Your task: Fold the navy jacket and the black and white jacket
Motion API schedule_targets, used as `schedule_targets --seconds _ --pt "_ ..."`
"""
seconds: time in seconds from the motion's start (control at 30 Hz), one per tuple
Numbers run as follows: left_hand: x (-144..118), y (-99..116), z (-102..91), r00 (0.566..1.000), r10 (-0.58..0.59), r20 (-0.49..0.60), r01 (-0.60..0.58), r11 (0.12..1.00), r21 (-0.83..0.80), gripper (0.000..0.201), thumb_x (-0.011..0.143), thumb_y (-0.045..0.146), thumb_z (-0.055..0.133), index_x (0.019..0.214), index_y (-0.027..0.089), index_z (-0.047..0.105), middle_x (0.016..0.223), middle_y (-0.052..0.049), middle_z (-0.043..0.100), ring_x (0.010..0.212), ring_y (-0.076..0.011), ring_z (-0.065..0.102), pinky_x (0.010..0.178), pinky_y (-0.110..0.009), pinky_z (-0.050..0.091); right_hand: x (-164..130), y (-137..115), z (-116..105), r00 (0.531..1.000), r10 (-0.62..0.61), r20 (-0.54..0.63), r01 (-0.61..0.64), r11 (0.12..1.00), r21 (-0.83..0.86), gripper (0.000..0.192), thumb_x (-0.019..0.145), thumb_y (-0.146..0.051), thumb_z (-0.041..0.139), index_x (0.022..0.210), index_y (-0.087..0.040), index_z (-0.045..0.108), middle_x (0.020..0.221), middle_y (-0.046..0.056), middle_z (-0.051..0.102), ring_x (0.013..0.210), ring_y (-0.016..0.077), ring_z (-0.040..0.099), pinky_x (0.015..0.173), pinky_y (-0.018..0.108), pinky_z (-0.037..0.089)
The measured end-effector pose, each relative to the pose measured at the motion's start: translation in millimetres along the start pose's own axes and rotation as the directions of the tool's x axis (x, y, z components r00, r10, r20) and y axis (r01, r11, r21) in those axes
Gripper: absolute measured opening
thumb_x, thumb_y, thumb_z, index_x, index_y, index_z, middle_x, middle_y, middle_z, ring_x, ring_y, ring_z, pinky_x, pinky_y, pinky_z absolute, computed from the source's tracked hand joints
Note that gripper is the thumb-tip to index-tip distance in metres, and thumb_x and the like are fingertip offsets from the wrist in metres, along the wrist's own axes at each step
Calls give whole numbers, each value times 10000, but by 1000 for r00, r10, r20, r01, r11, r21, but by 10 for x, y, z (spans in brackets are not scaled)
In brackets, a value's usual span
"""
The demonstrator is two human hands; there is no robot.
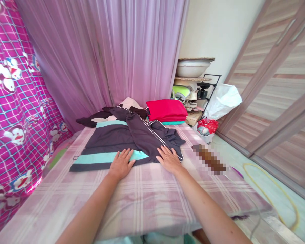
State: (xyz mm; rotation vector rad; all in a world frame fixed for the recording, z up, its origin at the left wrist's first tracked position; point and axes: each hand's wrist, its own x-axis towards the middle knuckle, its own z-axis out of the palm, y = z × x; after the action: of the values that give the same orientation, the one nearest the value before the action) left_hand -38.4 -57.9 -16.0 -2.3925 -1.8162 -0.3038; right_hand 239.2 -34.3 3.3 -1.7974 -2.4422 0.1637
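Grips (pixel 121 164) (pixel 169 158) flat on jacket (pixel 122 140), red stack (pixel 166 110) beyond

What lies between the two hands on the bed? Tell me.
In the head view, the dark jacket's teal hem band fills the gap between the left hand and the right hand, over the checked sheet.

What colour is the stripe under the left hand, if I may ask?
Turquoise stripe, seen in the head view.

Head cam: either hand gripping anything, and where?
Nothing gripped. Left hand and right hand lie flat, open, on the near edge of the dark jacket.
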Motion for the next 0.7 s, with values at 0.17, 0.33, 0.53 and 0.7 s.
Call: schedule_targets --seconds 0.17,0.33,0.53,0.7 --pt "-292 -563 -66 998 55 -1 -55 998 -16 604 944 575 397 1446 251 483 1515 -91 467 1406 -282 418 1154 -520 328 -138 183 -25 991 -131 1 131 991 33 557 974 -392 373 1487 -188 437 1568 108 369 1458 244 313 1203 514 179" --pt "-657 -1264 -257 997 68 30 -65 995 -77 605 917 603 415 1381 243 561 1446 -79 554 1349 -255 494 1128 -426 395 -293 617 25 945 -321 -55 325 944 67 640 813 -100 441 1443 -190 504 1498 91 482 1385 203 439 1173 429 322" --pt "-837 -1576 -485 984 12 179 -16 1000 20 509 909 230 345 1359 243 582 1411 -74 588 1240 -242 595 1065 -407 452 -246 820 39 926 -362 -106 359 932 -47 631 798 7 399 1348 -222 606 1363 89 618 1242 199 588 1060 397 475" --pt "-833 -1519 -604 968 -103 229 85 993 87 563 857 101 334 1343 219 591 1383 -95 609 1222 -233 611 1033 -393 478 -195 672 -187 950 -309 -52 300 944 -133 532 804 -7 447 1198 -253 707 1174 62 728 1087 185 673 961 328 528"
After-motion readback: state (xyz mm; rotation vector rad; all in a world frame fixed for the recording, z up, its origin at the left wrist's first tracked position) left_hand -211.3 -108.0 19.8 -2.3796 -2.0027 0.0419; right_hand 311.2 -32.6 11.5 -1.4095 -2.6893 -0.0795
